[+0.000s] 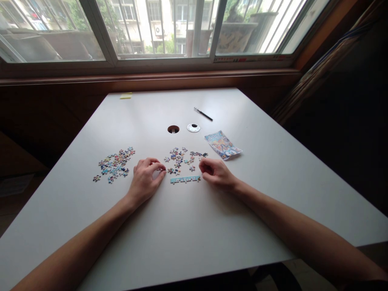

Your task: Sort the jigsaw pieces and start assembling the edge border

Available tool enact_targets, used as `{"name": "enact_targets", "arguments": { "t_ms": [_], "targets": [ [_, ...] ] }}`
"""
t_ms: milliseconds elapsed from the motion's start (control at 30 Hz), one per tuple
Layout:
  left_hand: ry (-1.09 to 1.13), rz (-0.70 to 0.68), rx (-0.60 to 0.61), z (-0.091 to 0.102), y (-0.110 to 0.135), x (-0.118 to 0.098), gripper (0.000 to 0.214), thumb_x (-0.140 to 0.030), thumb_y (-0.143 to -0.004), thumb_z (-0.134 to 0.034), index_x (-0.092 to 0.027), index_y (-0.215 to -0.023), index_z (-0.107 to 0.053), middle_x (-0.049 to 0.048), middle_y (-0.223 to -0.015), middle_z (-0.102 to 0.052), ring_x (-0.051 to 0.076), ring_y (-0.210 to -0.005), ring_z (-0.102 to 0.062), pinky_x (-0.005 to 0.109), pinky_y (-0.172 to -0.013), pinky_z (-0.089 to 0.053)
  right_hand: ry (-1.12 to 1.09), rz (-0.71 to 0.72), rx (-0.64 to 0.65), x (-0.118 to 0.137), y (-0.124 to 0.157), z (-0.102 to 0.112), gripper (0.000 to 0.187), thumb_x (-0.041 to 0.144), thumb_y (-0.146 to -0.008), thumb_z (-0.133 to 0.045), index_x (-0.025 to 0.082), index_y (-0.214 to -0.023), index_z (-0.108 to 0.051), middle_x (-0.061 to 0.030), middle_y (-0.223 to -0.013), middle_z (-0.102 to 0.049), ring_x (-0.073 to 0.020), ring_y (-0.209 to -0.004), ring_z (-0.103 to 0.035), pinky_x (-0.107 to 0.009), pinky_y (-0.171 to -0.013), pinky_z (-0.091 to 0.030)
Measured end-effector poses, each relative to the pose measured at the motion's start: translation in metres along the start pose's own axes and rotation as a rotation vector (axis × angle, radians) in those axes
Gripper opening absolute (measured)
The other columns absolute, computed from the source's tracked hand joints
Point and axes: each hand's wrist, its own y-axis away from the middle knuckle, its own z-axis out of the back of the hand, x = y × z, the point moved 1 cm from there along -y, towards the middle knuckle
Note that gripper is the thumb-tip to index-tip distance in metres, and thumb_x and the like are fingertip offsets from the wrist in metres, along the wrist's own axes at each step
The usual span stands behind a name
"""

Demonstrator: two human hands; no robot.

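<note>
My left hand (146, 178) rests on the white table (194, 226), fingers curled in a pinch near a small puzzle piece at its fingertips; what it grips is too small to name. My right hand (216, 171) lies curled beside the right end of a joined light-blue strip of puzzle pieces (185, 179). Between and just beyond the hands lies a small scatter of loose puzzle pieces (182, 158). A larger pile of puzzle pieces (114, 164) sits to the left of my left hand.
A colourful printed puzzle bag (222, 144) lies right of the pieces. Farther back are a cable hole (173, 129), its white round cap (193, 127), a black pen (203, 114) and a yellow sticky note (125, 96). A window runs behind the table.
</note>
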Motion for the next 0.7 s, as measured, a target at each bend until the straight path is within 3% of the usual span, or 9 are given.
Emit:
{"name": "enact_targets", "arguments": {
  "t_ms": [200, 367, 533, 700],
  "targets": [
    [0.019, 0.017, -0.044, 0.0007, -0.0011, 0.0001, 0.014, -0.030, -0.093, -0.058, -0.023, -0.091, -0.069, 0.0065, -0.105, -0.064, 0.026, -0.102, -0.055, 0.047, -0.096, -0.043, 0.001, 0.003, 0.001, -0.0002, -0.0001, 0.0002, 0.011, 0.010, -0.065, -0.050, 0.020, -0.069, -0.048, 0.0050, -0.062, -0.042, -0.0091, -0.057, -0.036, -0.023, -0.054, -0.030],
    [0.016, 0.019, -0.067, -0.0002, -0.0006, 0.0006, 0.023, -0.017, -0.089, -0.055, -0.027, -0.095, -0.075, 0.0064, -0.111, -0.062, 0.025, -0.100, -0.053, 0.048, -0.097, -0.044, -0.001, 0.001, 0.003, -0.0005, 0.0001, -0.0002, 0.011, 0.009, -0.065, -0.050, 0.020, -0.069, -0.048, 0.0050, -0.062, -0.043, -0.0093, -0.057, -0.036, -0.023, -0.054, -0.031],
    [0.014, 0.024, -0.088, -0.0013, -0.0006, 0.0035, 0.015, -0.021, -0.088, -0.057, -0.024, -0.087, -0.073, 0.0066, -0.106, -0.062, 0.026, -0.102, -0.054, 0.047, -0.098, -0.044, -0.005, -0.002, 0.003, -0.0006, -0.0001, -0.0001, 0.011, 0.010, -0.065, -0.050, 0.020, -0.068, -0.048, 0.0050, -0.062, -0.043, -0.0092, -0.057, -0.036, -0.023, -0.054, -0.031],
    [0.052, 0.034, -0.086, 0.0010, -0.0004, 0.0003, 0.022, -0.015, -0.086, -0.054, -0.025, -0.095, -0.071, 0.0061, -0.108, -0.063, 0.027, -0.104, -0.054, 0.047, -0.098, -0.044, -0.018, -0.013, -0.006, -0.0011, -0.0001, -0.0005, 0.011, 0.010, -0.065, -0.050, 0.020, -0.069, -0.048, 0.0051, -0.062, -0.043, -0.0093, -0.057, -0.036, -0.023, -0.054, -0.031]
  ]
}}
